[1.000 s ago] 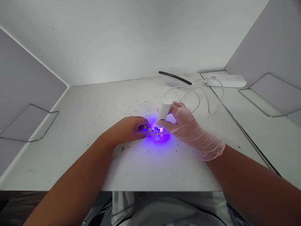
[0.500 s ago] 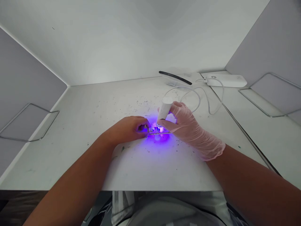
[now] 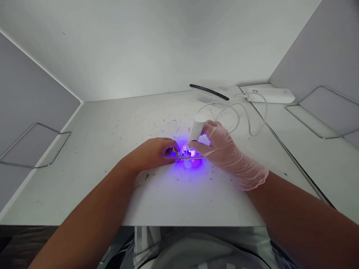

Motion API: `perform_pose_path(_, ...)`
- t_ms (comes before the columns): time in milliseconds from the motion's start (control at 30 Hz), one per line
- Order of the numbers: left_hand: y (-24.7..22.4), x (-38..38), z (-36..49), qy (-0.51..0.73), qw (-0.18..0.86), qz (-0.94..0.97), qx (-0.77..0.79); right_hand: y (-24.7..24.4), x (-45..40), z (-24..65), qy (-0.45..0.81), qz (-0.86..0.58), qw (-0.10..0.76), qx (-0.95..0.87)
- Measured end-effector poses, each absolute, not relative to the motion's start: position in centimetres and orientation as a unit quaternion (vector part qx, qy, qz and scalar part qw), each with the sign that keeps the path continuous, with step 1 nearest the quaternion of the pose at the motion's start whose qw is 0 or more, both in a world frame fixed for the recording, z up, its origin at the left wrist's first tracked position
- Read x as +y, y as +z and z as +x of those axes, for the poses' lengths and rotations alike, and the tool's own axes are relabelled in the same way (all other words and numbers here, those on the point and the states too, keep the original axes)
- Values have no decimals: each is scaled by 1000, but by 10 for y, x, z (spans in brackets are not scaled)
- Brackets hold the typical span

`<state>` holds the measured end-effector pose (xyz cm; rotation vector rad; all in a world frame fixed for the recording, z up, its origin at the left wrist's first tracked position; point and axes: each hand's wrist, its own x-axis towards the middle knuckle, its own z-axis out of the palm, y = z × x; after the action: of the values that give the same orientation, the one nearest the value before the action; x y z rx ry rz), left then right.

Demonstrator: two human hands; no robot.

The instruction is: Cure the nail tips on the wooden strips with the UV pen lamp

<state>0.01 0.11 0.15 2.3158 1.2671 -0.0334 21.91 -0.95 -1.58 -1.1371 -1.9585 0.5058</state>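
My right hand (image 3: 220,144), in a thin pinkish see-through glove, grips a white handheld lamp (image 3: 197,127) that shines violet light downward. Just under the lamp lies a small flat piece (image 3: 192,158) with little shiny parts on it; the glare hides their detail. Bare, my left hand (image 3: 157,152) pinches the left end of this piece between thumb and fingers. The right end of the piece reaches close to my gloved thumb.
Behind my hands, a clear item with a dark curved edge (image 3: 209,92) rests on the white table (image 3: 92,149). A white device (image 3: 270,95) with a looping cable sits back right. Wire frames (image 3: 57,149) stand at both sides. Small crumbs dot the tabletop.
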Motion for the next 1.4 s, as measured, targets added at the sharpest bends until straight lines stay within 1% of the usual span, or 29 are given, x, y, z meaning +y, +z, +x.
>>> perform_pose_path(467,3,1,1,-14,242,852,464,-15,-9,219,195,-451,395,-777)
perform_pose_path(900,2,1,0,-17,234,853,467,-17,-7,219,154,-459,403,-777)
perform_pose_path(1400,2,1,1,-19,235,850,470,-17,-9,218,166,-485,388,-766)
